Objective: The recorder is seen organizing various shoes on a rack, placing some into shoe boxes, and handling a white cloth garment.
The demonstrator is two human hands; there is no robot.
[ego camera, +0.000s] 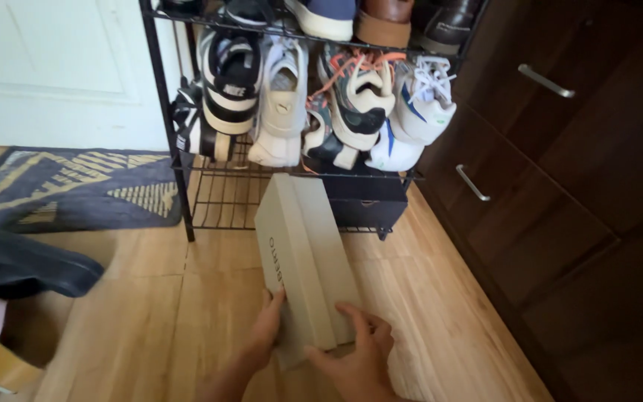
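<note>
Wooden floor carries a beige box, patterned mat — seemingly a dark slipper.

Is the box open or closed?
Closed. The lid sits flat over the tan box, with no gap showing, while the left hand and right hand grip its near end.

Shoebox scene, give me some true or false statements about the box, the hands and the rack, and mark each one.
1. Both hands are on the box. True: the left hand grips its left side and the right hand its near end.
2. The box is black. False: it is tan cardboard.
3. The box's far end points toward the rack. True.
4. The rack's bottom shelf is packed with shoes. False: its left part shows bare wire, with a dark box at the right.
5. The box's lid is off. False: it is closed.
6. A patterned mat lies left of the rack. True.
</note>
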